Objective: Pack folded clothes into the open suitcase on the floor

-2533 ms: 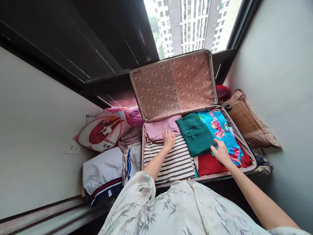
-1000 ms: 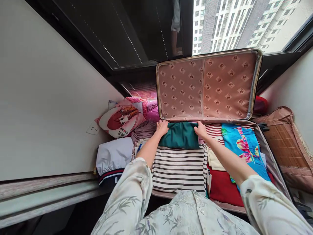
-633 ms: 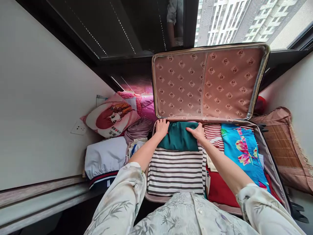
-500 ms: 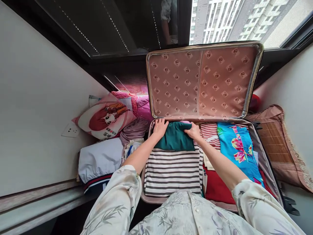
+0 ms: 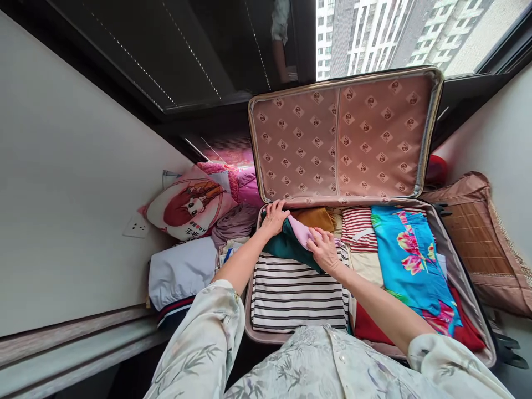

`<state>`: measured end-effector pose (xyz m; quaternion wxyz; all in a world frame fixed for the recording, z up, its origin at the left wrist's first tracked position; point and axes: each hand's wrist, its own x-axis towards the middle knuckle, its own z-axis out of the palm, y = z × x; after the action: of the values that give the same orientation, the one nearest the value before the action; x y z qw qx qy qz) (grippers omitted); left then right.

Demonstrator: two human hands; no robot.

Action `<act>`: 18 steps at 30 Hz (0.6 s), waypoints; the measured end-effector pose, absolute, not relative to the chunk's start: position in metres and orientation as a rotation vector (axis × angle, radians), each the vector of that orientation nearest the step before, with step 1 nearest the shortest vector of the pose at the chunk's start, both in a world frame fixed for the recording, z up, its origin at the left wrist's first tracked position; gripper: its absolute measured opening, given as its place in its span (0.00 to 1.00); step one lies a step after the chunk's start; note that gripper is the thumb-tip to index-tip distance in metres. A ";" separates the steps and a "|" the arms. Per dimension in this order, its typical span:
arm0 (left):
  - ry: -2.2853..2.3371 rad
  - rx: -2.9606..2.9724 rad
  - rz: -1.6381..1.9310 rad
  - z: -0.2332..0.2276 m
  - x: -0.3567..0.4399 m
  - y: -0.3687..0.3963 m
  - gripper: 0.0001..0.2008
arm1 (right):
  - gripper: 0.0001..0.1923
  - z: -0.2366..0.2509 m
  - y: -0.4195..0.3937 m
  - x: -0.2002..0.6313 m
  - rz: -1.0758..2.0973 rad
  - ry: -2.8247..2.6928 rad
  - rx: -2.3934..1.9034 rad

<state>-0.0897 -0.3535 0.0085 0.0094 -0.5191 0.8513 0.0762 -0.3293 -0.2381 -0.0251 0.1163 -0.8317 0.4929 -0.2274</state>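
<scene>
My left hand (image 5: 274, 219) is closed on the far left corner of a folded dark green garment (image 5: 286, 250), near the suitcase's back edge. The fingertips of my right hand (image 5: 325, 250) are curled on a light pink cloth (image 5: 298, 228), drawn back over the green one. Under both lies a folded white garment with black stripes (image 5: 297, 299). Behind the pink cloth a mustard-brown folded cloth (image 5: 313, 218) shows. All of this is in the left half of an open suitcase (image 5: 474, 288).
The suitcase lid (image 5: 311, 138) stands upright against the window side. On the right are red-striped cloth (image 5: 359, 221), a blue floral garment (image 5: 409, 260) and red cloth (image 5: 467, 332). Left outside sit a cartoon cushion (image 5: 187, 205) and folded grey-white cloth (image 5: 180, 269); a brown mat-like cushion (image 5: 482, 238) lies right.
My right hand has moved down towards me, pulling the pink cloth back over the green garment. The mustard cloth behind is now uncovered. My left hand stays at the far left corner.
</scene>
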 end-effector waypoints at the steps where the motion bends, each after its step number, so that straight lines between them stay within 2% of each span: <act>1: 2.680 -1.579 0.218 0.008 -0.091 -0.353 0.27 | 0.13 -0.028 -0.238 -0.331 -0.680 1.410 -2.454; 5: 2.679 -1.294 0.317 0.013 -0.087 -0.348 0.24 | 0.18 -0.036 -0.233 -0.340 -0.778 1.318 -2.420; 8: 2.620 -1.336 0.439 0.030 -0.078 -0.340 0.20 | 0.22 -0.022 -0.230 -0.347 -0.941 1.400 -2.217; 13: 2.655 -1.608 0.652 0.089 -0.060 -0.305 0.14 | 0.13 0.040 -0.239 -0.356 -1.136 1.474 -1.806; 18: 2.687 -1.928 0.831 0.156 -0.044 -0.229 0.13 | 0.16 0.102 -0.254 -0.348 -1.155 1.306 -1.717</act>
<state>-0.0437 -0.2292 0.1561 -0.1338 -0.5603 0.7809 0.2415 -0.3477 -0.2539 0.1023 0.3403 -0.6598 0.5018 -0.4440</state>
